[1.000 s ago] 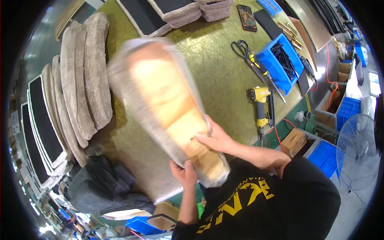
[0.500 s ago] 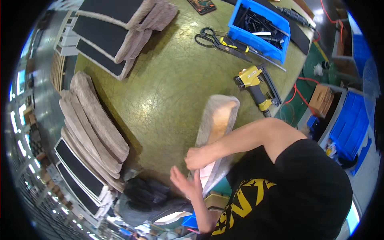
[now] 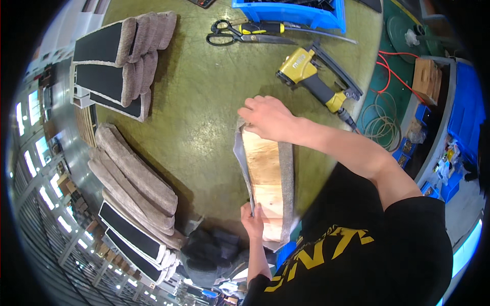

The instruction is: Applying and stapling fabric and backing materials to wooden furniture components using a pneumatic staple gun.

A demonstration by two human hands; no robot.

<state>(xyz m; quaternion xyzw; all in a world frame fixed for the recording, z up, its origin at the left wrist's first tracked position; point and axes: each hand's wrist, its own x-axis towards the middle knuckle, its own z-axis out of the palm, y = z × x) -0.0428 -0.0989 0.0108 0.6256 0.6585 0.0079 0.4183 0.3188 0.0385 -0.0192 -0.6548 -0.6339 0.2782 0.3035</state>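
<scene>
A long wooden panel [image 3: 263,171], wrapped at its sides in grey plush fabric [image 3: 287,188], lies on the table with its bare wood face up. My right hand [image 3: 268,118] is closed over the panel's far end, fingers bent on the fabric there. Along the panel's left side, a loose fabric flap [image 3: 241,153] stands up. My left hand [image 3: 251,220] pinches that flap's edge near the panel's close end. To the right of my right hand, a gold and black staple gun [image 3: 316,81] rests on the table with a hose attached.
Black scissors [image 3: 224,33], a yellow-black screwdriver [image 3: 260,28] and a blue bin [image 3: 291,15] lie at the far side. Stacked plush pieces with black backs [image 3: 99,81] stand far left; more plush-covered pieces [image 3: 138,173] lie left. Dark cloth [image 3: 209,252] sits near the front.
My right hand has moved up to the panel's far end. My left hand, previously spread, now pinches the fabric edge. The panel has shifted closer and turned, and the view has shifted.
</scene>
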